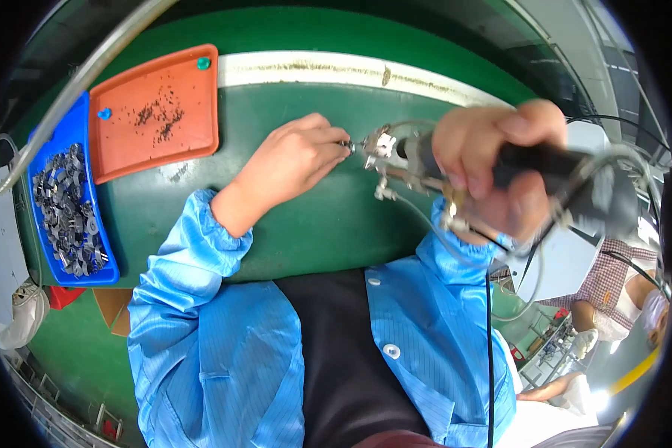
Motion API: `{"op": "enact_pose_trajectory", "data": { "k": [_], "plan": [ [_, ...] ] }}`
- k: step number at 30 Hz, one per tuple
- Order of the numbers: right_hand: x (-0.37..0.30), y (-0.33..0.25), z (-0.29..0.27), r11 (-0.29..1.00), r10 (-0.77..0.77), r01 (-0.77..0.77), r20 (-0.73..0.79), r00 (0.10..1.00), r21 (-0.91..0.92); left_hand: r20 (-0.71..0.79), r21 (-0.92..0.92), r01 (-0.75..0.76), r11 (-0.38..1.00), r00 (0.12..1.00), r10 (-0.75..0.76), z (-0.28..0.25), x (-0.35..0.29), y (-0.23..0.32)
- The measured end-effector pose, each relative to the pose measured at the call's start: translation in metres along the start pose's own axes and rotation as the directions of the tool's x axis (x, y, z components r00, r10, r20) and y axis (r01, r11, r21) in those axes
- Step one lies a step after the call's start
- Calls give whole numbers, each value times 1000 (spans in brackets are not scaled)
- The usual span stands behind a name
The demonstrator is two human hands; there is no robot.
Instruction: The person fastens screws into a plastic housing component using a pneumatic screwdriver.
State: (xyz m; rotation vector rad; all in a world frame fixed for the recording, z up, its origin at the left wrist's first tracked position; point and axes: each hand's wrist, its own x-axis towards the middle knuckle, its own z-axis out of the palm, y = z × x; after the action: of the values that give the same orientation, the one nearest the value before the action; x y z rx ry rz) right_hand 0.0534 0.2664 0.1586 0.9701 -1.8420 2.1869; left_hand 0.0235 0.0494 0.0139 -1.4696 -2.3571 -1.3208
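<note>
In my right hand (493,160) is a black power screwdriver (597,187), lying almost level, with fingers wrapped round its body. Its metal nose (381,145) carries small fittings and a thin clear hose, and points left. My left hand (295,157) is closed, pinching a small dark part (346,145) at its fingertips. The driver's tip meets or nearly touches that part; the exact contact is too small to make out. Motion blurs my right hand and the tool somewhat.
On the left, an orange tray (112,153) holds scattered tiny dark pieces. Beside it, a blue tray (110,269) is heaped with black-and-metal parts. A metal tube (89,71) crosses the upper left. A black cable (490,358) hangs at right. Another person (612,291) is at far right.
</note>
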Motion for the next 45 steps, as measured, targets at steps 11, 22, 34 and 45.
{"op": "enact_pose_trajectory", "data": {
  "k": [11,22,34,45],
  "plan": [
    [-6,-55,-6,993,-87,92,74,993,-67,-21,-83,-7,997,1000,5,7,6,-5],
    [-20,-13,-6,1000,0,1,115,993,-7,24,-112,35,993,999,-32,5,5,-7],
    [-21,-15,-10,999,-34,34,105,994,2,8,-129,16,992,1000,-15,9,8,-7],
    [-21,-36,-16,999,-46,47,72,996,-16,-24,-243,59,968,997,-67,6,7,-7]
  ]
}}
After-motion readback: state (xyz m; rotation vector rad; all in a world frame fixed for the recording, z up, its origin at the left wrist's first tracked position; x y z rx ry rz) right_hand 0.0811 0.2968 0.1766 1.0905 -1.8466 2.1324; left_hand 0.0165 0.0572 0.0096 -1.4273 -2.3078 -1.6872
